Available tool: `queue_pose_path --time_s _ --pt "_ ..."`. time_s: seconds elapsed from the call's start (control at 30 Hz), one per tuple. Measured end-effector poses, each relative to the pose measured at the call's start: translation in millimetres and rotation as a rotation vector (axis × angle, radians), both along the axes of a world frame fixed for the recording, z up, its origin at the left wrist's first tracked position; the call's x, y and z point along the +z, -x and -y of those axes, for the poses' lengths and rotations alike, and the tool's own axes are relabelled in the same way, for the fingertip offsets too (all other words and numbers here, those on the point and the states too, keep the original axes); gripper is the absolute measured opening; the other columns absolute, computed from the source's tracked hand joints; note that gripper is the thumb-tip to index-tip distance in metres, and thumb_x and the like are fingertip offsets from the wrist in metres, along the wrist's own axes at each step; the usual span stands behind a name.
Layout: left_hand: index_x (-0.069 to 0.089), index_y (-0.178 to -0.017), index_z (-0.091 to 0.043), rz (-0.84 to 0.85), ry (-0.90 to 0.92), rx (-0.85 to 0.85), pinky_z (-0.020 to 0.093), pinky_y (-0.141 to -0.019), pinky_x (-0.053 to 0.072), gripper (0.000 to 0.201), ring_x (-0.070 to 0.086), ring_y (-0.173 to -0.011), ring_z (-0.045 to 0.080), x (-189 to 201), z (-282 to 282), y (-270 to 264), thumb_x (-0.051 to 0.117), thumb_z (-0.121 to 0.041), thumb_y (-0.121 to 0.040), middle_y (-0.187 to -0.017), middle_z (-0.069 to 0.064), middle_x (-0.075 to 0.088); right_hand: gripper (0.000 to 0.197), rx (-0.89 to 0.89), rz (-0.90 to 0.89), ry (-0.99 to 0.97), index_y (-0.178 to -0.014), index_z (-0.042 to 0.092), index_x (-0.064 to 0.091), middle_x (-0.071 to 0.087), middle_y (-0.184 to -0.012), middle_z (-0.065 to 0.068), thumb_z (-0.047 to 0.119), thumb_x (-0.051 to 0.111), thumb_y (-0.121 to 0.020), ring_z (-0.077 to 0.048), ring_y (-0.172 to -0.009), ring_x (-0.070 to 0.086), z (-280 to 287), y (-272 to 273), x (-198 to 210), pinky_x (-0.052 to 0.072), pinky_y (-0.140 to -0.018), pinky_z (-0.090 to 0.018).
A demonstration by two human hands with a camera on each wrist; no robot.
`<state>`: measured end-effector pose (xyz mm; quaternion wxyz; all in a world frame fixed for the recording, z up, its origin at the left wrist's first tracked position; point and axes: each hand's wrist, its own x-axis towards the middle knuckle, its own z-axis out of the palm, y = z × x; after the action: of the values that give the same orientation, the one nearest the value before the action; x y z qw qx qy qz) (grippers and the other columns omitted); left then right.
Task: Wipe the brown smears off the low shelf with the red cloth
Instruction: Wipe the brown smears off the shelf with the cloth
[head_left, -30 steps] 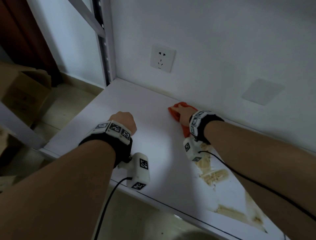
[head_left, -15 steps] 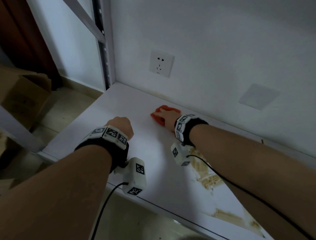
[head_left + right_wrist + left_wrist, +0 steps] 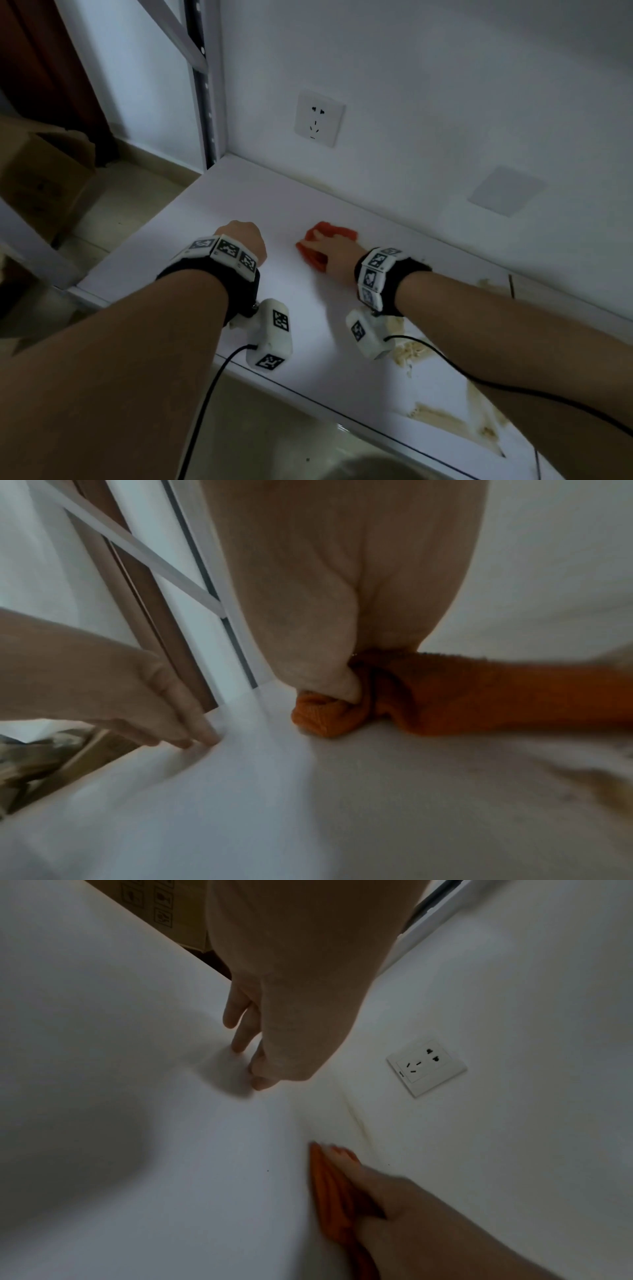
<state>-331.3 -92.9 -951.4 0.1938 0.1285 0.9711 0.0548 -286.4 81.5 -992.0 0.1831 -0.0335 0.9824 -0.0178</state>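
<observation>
The red cloth [image 3: 334, 231] lies bunched on the white low shelf [image 3: 191, 219], near the back wall. My right hand [image 3: 320, 241] presses it down, fingers laid over it and the thumb tucked into a fold [image 3: 342, 691]. Brown smears [image 3: 411, 353] sit behind that wrist, with more by the front edge [image 3: 438, 416] and at the wall [image 3: 488, 284]. My left hand [image 3: 245, 238] holds nothing; its fingertips [image 3: 240, 1045] rest on the bare shelf left of the cloth [image 3: 329, 1199].
A wall socket [image 3: 319, 118] and a blank cover plate [image 3: 507, 190] are on the wall behind the shelf. A metal rack upright [image 3: 205, 102] stands at the shelf's back left corner. A cardboard box [image 3: 37, 178] sits on the floor to the left.
My right hand has slid the red cloth leftward along the back of the shelf, away from the smears. The left hand has stayed in place.
</observation>
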Motion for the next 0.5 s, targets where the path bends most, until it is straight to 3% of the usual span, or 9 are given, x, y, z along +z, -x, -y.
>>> queue_pose_path --time_s 0.07,0.13,0.3,0.37,0.43,0.5 --pt "0.039 -0.057 -0.009 0.010 0.016 -0.011 0.030 -0.079 0.049 0.036 0.059 -0.079 0.024 -1 1 0 0.047 -0.007 -0.091 -0.093 0.013 0.064 0.050 0.028 0.083 0.018 -0.151 0.024 0.019 0.012 -0.159 -0.012 0.025 0.031 -0.103 -0.033 -0.144 0.017 5 7 3 0.011 -0.119 -0.036" --pt "0.039 -0.057 -0.009 0.002 0.026 -0.015 0.030 -0.083 0.049 0.036 0.063 -0.094 0.028 -2 2 0 0.047 -0.008 -0.092 -0.109 0.016 0.066 0.053 0.046 0.098 0.003 -0.151 0.025 0.014 0.006 -0.159 -0.011 0.020 0.032 -0.102 -0.031 -0.146 0.012 -2 15 5 0.007 -0.119 -0.036" --pt "0.039 -0.057 -0.011 -0.015 -0.001 -0.002 0.028 -0.079 0.049 0.036 0.061 -0.088 0.027 -6 2 1 0.047 -0.009 -0.093 -0.109 0.014 0.066 0.053 -0.176 0.046 -0.043 -0.152 0.023 0.013 0.007 -0.160 -0.006 0.031 0.027 -0.102 -0.024 -0.148 0.008 -37 24 9 0.008 -0.121 -0.037" --pt "0.039 -0.057 -0.011 -0.010 -0.005 -0.005 0.028 -0.078 0.049 0.036 0.061 -0.087 0.027 -7 0 0 0.046 -0.007 -0.091 -0.109 0.014 0.066 0.071 -0.212 0.074 -0.081 -0.152 0.023 0.010 0.006 -0.160 -0.006 0.035 0.050 -0.095 -0.024 -0.148 0.008 -58 19 8 0.008 -0.121 -0.034" --pt "0.039 -0.057 -0.010 -0.003 0.000 -0.010 0.028 -0.079 0.049 0.035 0.064 -0.096 0.028 -7 -3 0 0.047 -0.006 -0.091 -0.110 0.014 0.066 0.109 -0.218 0.125 -0.160 -0.153 0.020 0.003 0.002 -0.160 -0.007 0.036 0.077 -0.075 -0.025 -0.148 0.005 -74 7 4 0.007 -0.120 -0.033" --pt "0.039 -0.057 -0.010 0.003 0.009 -0.010 0.027 -0.075 0.046 0.035 0.063 -0.091 0.027 -6 -4 1 0.047 -0.006 -0.091 -0.109 0.014 0.066 0.109 -0.233 0.129 -0.177 -0.153 0.018 -0.001 0.001 -0.159 -0.007 0.037 0.075 -0.076 -0.025 -0.148 0.004 -77 -4 -2 0.006 -0.120 -0.033"
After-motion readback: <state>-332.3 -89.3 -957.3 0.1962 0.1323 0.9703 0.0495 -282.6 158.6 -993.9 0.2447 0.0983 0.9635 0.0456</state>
